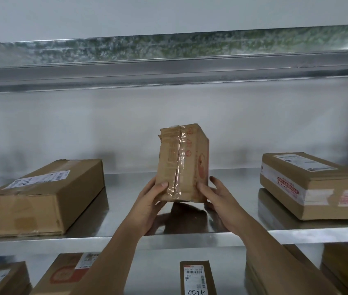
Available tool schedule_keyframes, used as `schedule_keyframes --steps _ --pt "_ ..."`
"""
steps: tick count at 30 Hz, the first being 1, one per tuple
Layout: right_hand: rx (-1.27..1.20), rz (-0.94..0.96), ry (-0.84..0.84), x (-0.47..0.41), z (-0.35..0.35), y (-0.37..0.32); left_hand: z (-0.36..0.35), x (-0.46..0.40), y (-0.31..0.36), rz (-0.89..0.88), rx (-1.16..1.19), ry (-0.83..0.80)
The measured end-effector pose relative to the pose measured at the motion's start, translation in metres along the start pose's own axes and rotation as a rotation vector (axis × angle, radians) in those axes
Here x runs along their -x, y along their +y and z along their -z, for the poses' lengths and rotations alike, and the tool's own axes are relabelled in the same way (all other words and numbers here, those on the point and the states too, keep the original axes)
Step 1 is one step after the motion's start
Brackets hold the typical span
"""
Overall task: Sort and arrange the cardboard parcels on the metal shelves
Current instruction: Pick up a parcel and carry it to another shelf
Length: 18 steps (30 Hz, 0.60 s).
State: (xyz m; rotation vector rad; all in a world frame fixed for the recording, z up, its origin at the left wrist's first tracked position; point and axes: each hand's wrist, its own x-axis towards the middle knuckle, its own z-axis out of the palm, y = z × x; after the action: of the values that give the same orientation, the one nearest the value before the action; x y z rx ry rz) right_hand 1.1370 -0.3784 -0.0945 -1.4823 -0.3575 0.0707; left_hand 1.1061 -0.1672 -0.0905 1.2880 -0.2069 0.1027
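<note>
Both hands, left hand (155,195) and right hand (215,193), clasp upright taped parcel (182,162) low, near shelf (126,213) front edge; stiff, seemingly light

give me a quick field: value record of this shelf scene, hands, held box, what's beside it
held parcel: small taped cardboard box, upright, above the middle shelf
left hand: grips the box's lower left side
right hand: grips its lower right side
left of it: long flat box lying on the shelf
right of it: labelled flat box lying on the shelf
lower shelf: narrow box with barcode label, others partly hidden
contact with shelf: cannot tell
</note>
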Motion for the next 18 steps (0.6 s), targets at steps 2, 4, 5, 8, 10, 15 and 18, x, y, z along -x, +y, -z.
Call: schedule_keyframes --steps 2,4,5,8,10,15,18 --pt "-0.061 0.002 -0.040 -0.0015 0.0001 0.0003 0.0008 -0.0019 -0.0009 -0.027 0.016 0.021" --pt "-0.047 0.015 -0.033 -0.0023 0.0002 0.0004 0.0005 -0.0020 -0.0004 -0.043 0.017 0.059" --pt "-0.032 0.023 -0.021 -0.0022 0.0003 0.0010 -0.0004 -0.0010 0.0005 -0.044 0.006 0.079" --pt "-0.010 0.029 0.020 -0.0011 0.0014 0.0026 -0.0012 0.0009 0.0010 -0.028 -0.014 0.135" --pt "-0.005 0.051 0.056 -0.0006 0.0025 0.0035 -0.0015 0.0016 0.0008 -0.021 -0.005 0.180" --pt "-0.037 0.102 0.092 0.0012 0.0034 0.0029 -0.0013 0.0033 -0.0002 -0.022 -0.097 0.224" --pt "-0.048 0.103 0.097 0.0016 0.0034 0.0034 -0.0062 0.0039 0.0019 -0.040 -0.097 0.224"
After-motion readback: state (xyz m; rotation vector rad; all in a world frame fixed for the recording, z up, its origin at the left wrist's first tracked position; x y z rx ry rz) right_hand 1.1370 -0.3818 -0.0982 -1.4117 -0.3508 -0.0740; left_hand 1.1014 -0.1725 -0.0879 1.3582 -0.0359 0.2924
